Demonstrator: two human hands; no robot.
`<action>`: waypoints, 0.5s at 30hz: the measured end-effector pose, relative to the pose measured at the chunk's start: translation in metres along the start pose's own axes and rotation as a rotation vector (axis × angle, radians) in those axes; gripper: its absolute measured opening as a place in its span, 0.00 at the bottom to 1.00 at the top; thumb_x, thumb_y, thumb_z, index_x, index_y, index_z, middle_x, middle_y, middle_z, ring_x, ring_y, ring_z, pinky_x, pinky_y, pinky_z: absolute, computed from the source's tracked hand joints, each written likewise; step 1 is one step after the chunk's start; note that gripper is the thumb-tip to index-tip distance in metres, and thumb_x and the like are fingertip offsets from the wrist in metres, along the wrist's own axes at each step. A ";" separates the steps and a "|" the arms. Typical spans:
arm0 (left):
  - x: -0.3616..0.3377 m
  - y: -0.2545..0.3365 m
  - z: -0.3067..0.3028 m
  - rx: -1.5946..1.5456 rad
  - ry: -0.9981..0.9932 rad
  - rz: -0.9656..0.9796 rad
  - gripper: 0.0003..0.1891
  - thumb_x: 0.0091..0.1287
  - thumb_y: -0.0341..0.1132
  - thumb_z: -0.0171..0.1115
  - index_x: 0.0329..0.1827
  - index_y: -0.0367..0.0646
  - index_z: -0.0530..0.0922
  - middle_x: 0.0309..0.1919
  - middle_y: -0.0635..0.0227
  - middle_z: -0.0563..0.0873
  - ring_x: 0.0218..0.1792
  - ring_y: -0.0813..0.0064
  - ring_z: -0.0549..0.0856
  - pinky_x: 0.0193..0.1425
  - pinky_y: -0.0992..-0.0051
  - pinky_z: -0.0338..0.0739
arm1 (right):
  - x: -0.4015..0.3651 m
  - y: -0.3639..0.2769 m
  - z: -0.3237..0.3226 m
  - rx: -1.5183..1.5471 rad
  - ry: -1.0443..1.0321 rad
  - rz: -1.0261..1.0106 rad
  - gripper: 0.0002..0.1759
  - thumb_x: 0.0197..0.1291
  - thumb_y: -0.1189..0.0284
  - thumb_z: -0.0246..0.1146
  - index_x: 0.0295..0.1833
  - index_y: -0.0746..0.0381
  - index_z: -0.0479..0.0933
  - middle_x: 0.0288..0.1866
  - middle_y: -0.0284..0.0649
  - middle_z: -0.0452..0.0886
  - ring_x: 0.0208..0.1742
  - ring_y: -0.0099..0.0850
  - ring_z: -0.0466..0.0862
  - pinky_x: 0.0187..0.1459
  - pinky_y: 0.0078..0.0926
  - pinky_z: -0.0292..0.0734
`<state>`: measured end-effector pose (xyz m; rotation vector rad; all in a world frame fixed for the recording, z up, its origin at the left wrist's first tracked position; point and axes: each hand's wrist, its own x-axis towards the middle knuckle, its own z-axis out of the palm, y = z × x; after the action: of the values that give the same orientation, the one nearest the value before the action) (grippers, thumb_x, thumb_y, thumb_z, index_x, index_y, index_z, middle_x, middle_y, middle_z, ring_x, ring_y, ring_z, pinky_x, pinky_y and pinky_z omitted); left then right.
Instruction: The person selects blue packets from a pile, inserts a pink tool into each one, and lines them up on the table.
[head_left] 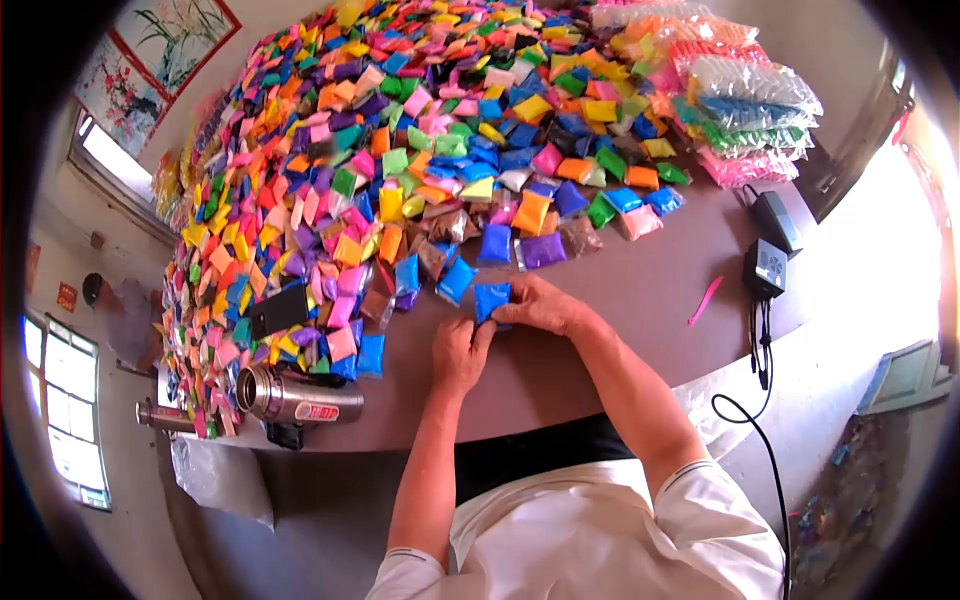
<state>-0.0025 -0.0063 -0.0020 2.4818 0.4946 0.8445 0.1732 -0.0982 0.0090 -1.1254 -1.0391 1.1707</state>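
A small blue packet (491,299) is held between my two hands just above the brown table (540,370). My left hand (461,352) pinches its lower edge, and the fingers of my right hand (541,305) grip its right side. Just beyond my hands lie a purple packet (543,250), a blue packet (495,244) and another blue packet (456,281). A large heap of many-coloured packets (400,160) spreads over the far and left parts of the table.
A steel flask (300,396) lies on its side at the left, near a black phone (279,311). Stacked clear bags (755,110) stand at the far right. Black adapters (766,268) with cables and a pink strip (706,300) are on the right.
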 end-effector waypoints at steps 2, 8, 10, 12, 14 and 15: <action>-0.001 0.002 -0.003 0.019 -0.011 -0.014 0.18 0.72 0.44 0.58 0.29 0.38 0.76 0.29 0.55 0.81 0.36 0.48 0.80 0.38 0.55 0.72 | 0.001 0.004 0.000 -0.021 0.009 0.022 0.16 0.61 0.75 0.66 0.55 0.63 0.80 0.42 0.30 0.83 0.44 0.20 0.78 0.48 0.25 0.76; 0.001 0.004 -0.008 -0.114 -0.043 -0.096 0.22 0.75 0.45 0.52 0.25 0.39 0.75 0.27 0.57 0.81 0.34 0.52 0.80 0.38 0.56 0.72 | 0.001 0.005 0.000 0.028 0.065 0.045 0.15 0.62 0.69 0.67 0.53 0.62 0.82 0.39 0.29 0.83 0.40 0.20 0.78 0.41 0.23 0.75; 0.001 0.005 -0.009 -0.141 -0.046 -0.123 0.23 0.76 0.45 0.51 0.24 0.40 0.75 0.27 0.58 0.81 0.33 0.53 0.80 0.38 0.56 0.72 | -0.004 -0.009 0.005 0.082 0.130 0.087 0.16 0.63 0.65 0.68 0.52 0.62 0.82 0.38 0.29 0.83 0.37 0.20 0.77 0.38 0.22 0.75; 0.002 0.006 -0.009 -0.167 -0.019 -0.123 0.23 0.76 0.46 0.50 0.25 0.40 0.76 0.26 0.58 0.81 0.32 0.53 0.80 0.38 0.57 0.72 | -0.003 -0.008 0.002 0.078 0.115 0.090 0.16 0.63 0.64 0.69 0.52 0.63 0.82 0.37 0.29 0.83 0.37 0.20 0.77 0.38 0.21 0.75; 0.003 0.009 -0.012 -0.176 -0.024 -0.120 0.23 0.76 0.46 0.50 0.25 0.40 0.76 0.26 0.58 0.81 0.32 0.53 0.80 0.38 0.57 0.72 | -0.002 -0.007 0.004 0.072 0.101 0.089 0.16 0.63 0.64 0.69 0.51 0.63 0.82 0.37 0.29 0.82 0.37 0.20 0.77 0.38 0.21 0.75; 0.003 0.009 -0.013 -0.186 -0.029 -0.112 0.23 0.76 0.46 0.50 0.25 0.40 0.76 0.26 0.58 0.81 0.31 0.52 0.80 0.38 0.57 0.72 | -0.002 -0.009 0.007 0.086 0.100 0.065 0.17 0.63 0.64 0.69 0.51 0.63 0.82 0.36 0.29 0.82 0.36 0.19 0.77 0.37 0.21 0.74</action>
<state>-0.0065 -0.0083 0.0131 2.2710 0.5152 0.7732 0.1674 -0.1001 0.0188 -1.1453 -0.8738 1.1867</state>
